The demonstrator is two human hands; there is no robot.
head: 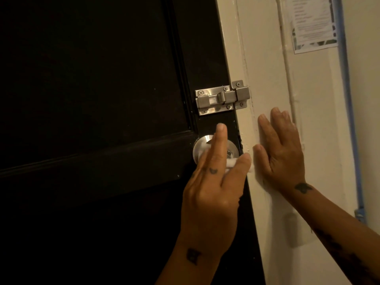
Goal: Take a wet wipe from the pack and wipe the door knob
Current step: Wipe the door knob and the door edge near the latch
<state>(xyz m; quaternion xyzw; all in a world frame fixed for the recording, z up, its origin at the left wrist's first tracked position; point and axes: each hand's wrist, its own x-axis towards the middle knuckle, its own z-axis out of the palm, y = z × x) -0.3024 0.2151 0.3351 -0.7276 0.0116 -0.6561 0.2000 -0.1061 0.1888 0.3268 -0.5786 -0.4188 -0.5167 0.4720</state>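
A round silver door knob (202,145) sits at the right edge of a black door (102,99). My left hand (209,192) covers the knob, with its index finger stretched straight up across it and the thumb out to the right. A white wet wipe (233,162) shows between that finger and the thumb, held against the knob; most of it is hidden under the hand. My right hand (281,153) lies flat, fingers straight, on the cream door frame (246,68) just right of the knob. The wipe pack is not in view.
A steel slide bolt (222,97) is mounted just above the knob and bridges door and frame. On the cream wall to the right hang a printed paper notice (314,23), a thin white conduit (287,68) and a blue pipe (347,99).
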